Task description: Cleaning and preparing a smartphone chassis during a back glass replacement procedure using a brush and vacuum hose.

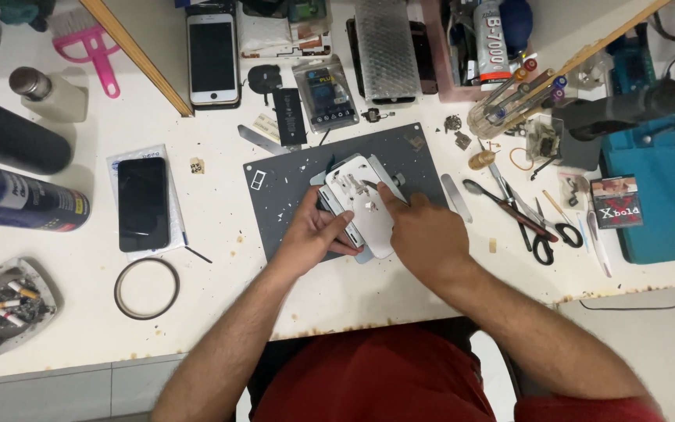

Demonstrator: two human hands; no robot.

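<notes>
At the centre of the grey mat (275, 195), the left hand (316, 234) is clamping the white phone shell (365, 205) by its edge at nine o'clock; the right hand (423, 234) is pinching a thin tool at three o'clock. The shell looks light, stiff, fragile

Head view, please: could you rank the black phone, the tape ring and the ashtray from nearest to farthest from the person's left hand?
From the left hand:
1. Tape ring, on the table, lower left of the hand.
2. Black phone, face up, farther left, on white paper.
3. Ashtray, near the table's left edge.
</notes>
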